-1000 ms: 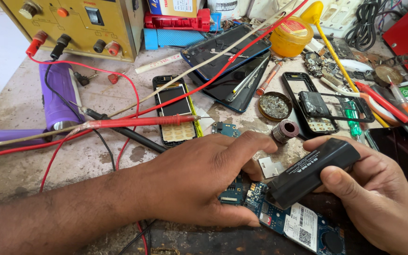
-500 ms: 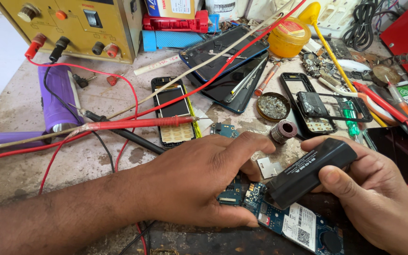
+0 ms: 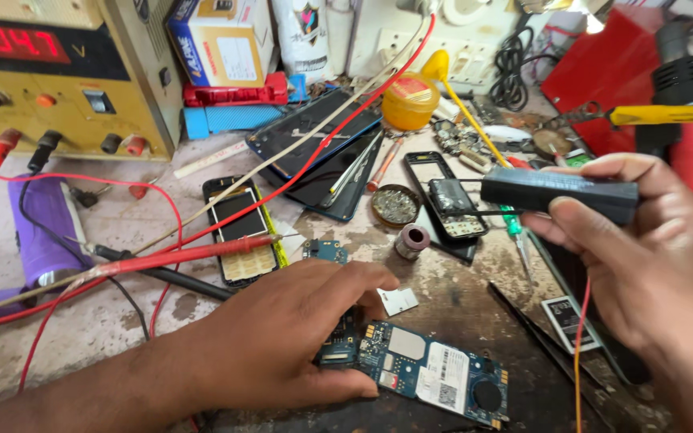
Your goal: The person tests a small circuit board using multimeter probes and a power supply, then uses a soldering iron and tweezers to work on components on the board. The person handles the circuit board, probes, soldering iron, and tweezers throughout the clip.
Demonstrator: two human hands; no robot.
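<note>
My left hand (image 3: 282, 341) lies flat, fingers spread, pressing down the near blue board (image 3: 435, 373) at its left end. My right hand (image 3: 643, 256) is raised at right, fingers closed round a black bar (image 3: 559, 192). Red probe (image 3: 178, 256) lies left; solder spool (image 3: 413, 239) sits beyond the board.

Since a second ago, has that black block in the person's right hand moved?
Yes. The black block was lying low against the blue circuit board; the right hand has lifted it up and away, well clear of the board. The left hand rests on the board.
</note>
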